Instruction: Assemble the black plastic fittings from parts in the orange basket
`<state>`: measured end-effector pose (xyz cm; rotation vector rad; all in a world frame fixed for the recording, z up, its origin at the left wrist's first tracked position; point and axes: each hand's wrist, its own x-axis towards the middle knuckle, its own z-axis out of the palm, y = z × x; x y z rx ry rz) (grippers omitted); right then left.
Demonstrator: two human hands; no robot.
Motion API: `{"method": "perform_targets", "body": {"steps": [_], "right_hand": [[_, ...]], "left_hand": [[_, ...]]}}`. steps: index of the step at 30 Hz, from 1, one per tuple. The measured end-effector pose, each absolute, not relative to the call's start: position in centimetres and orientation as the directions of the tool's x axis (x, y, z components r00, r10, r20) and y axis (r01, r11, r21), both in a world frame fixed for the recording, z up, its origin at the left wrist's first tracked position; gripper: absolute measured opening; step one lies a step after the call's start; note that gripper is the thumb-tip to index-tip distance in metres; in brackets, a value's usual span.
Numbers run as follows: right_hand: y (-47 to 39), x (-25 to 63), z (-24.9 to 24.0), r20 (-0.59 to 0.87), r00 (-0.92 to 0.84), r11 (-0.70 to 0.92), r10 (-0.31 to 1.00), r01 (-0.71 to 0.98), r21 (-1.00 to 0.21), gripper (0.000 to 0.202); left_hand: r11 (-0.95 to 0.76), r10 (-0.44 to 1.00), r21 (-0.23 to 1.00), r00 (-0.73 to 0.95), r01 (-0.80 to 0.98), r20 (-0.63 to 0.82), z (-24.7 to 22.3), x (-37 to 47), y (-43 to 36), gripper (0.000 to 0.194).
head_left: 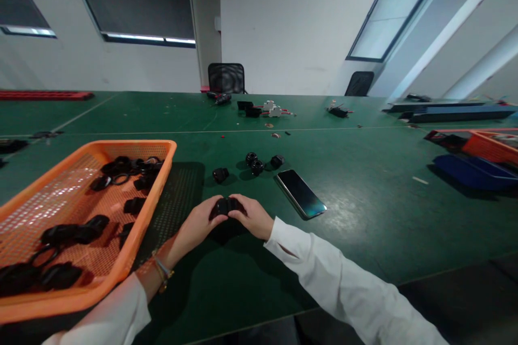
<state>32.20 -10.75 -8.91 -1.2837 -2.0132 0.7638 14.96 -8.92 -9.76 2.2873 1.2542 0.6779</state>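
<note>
Both hands meet over the green table in front of me, around a small black plastic fitting. My left hand is closed on its left side, thumb in front. From the right, my right hand pinches the same fitting with thumb and fingers. My fingers cover part of it, so I cannot tell whether it is one piece or two. Just beyond my hands lie several similar black fittings: a lone one on the left, a cluster in the middle and another on the right.
An orange mesh basket with black parts stands at my left. Right of my hands lies a phone. Farther back are white connectors with black pieces. A blue tray and an orange basket sit at the right.
</note>
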Motion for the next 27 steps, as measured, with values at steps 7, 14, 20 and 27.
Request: {"method": "perform_targets", "body": {"steps": [7, 14, 20, 27], "right_hand": [[-10.7, 32.1, -9.3, 0.216, -0.308, 0.355, 0.927, 0.526, -0.773, 0.025], [-10.7, 32.3, -10.0, 0.435, -0.394, 0.587, 0.81, 0.557, -0.588, 0.036], [-10.9, 32.4, -10.1, 0.487, -0.421, 0.64, 0.765, 0.579, -0.505, 0.035], [-11.3, 32.2, -10.3, 0.48, -0.373, 0.605, 0.794, 0.559, -0.567, 0.032]], "left_hand": [[-0.529, 0.834, 0.626, 0.487, 0.573, 0.258, -9.4, 14.8, -9.1, 0.041], [-0.145, 0.983, 0.887, 0.165, 0.438, 0.079, -9.2, 17.0, -9.6, 0.06], [-0.069, 0.993, 0.817, -0.038, 0.573, 0.111, -9.0, 18.3, -9.9, 0.054], [-0.226, 0.966, 0.713, 0.061, 0.663, 0.25, -9.6, 17.9, -10.5, 0.053]]}}
